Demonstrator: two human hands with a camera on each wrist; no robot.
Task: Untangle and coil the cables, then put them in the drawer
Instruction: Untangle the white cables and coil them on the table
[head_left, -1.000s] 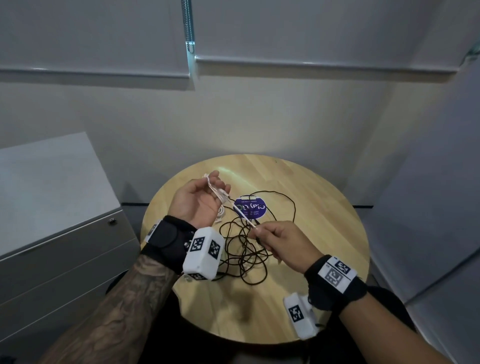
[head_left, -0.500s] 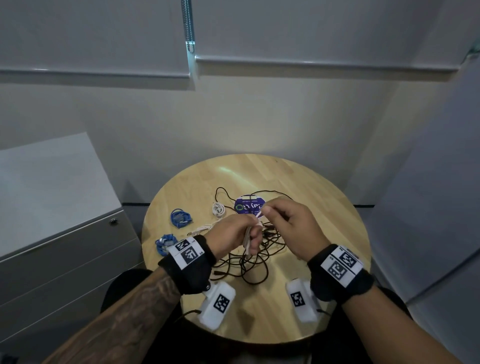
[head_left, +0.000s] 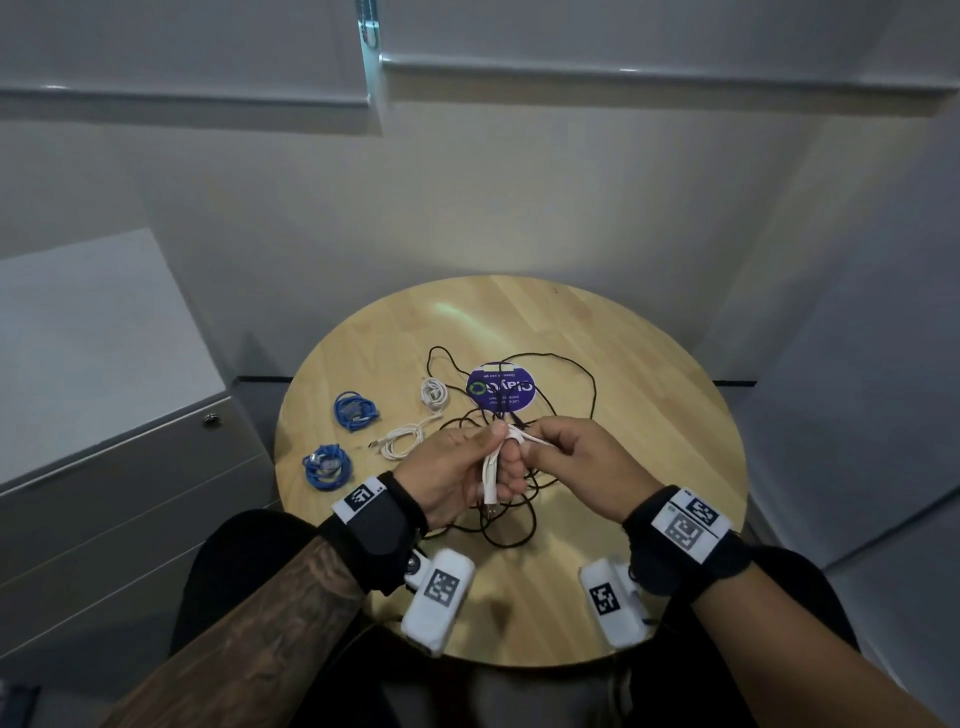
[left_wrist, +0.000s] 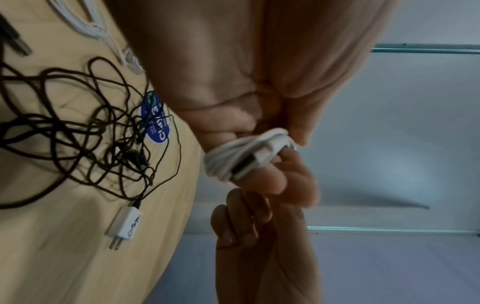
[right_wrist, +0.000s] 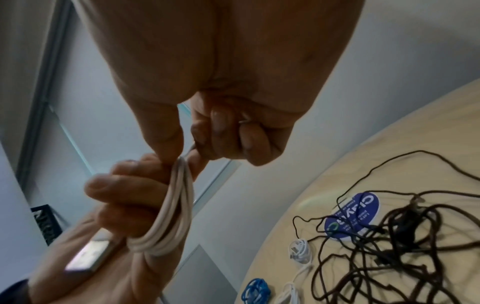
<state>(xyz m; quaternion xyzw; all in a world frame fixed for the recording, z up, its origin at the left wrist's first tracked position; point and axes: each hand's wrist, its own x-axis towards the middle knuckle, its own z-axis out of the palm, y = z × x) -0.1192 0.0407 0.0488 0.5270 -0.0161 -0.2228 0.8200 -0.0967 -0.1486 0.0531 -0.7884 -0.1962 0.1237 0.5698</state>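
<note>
Since half a second ago the hands have stayed together above the table's near half, and the white cable (head_left: 492, 470) now sits wound in several loops in the left hand (head_left: 457, 473), where before only a strand ran between the two. Its flat metal plug hangs out below the left hand's curled fingers (right_wrist: 124, 185), which are closed round the bundle of loops. The right hand (head_left: 576, 462) pinches the cable's free end between thumb and forefinger right at the top of the coil; its other fingers are curled in toward the palm. The two hands touch at that point, held above the round wooden table (head_left: 623, 364).

Under and beyond the hands lies the black cable (head_left: 519, 519), a loose tangle spread over the middle of the table, one strand looping out toward the far right. In the left wrist view a white plug adapter (left_wrist: 124, 224) lies on the wood at the end of a black strand. A round purple sticker (head_left: 501, 391) lies under part of the tangle. To the left lie two small white coils (head_left: 434, 392) (head_left: 402, 441), and further left two blue coils (head_left: 355, 410) (head_left: 326, 466), apart from each other. A grey drawer cabinet (head_left: 130, 457) stands left of the table, its drawers shut.
</note>
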